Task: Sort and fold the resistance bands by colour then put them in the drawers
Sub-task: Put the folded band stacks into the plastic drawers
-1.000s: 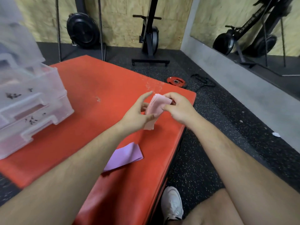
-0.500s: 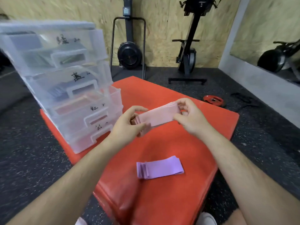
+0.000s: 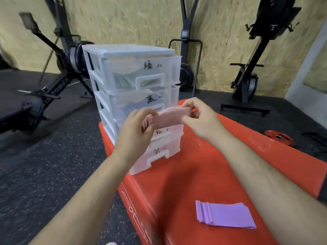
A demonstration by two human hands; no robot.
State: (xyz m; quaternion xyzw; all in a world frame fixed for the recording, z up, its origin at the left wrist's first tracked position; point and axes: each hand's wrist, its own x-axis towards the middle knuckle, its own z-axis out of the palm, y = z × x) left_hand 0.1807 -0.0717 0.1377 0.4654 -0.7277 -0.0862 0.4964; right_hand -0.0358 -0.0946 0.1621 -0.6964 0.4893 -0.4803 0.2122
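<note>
A folded pink resistance band [image 3: 168, 117] hangs in the air between my two hands, right in front of the clear plastic drawer unit [image 3: 123, 55]. My left hand [image 3: 136, 131] grips its left end and my right hand [image 3: 200, 119] pinches its right end. The unit stands on the red mat [image 3: 203, 174] and has several labelled drawers; its lower drawers are partly hidden behind my hands. A folded purple resistance band [image 3: 224, 215] lies flat on the mat near my right forearm.
Black rowing machines [image 3: 53, 82] stand against the plywood wall on the left and at the back right [image 3: 247, 82]. A red weight plate [image 3: 278, 137] lies on the dark speckled floor right of the mat.
My head has turned left, so the drawer unit now fills the centre. Both hands carried the pink band from over the mat up to the front of the drawers.
</note>
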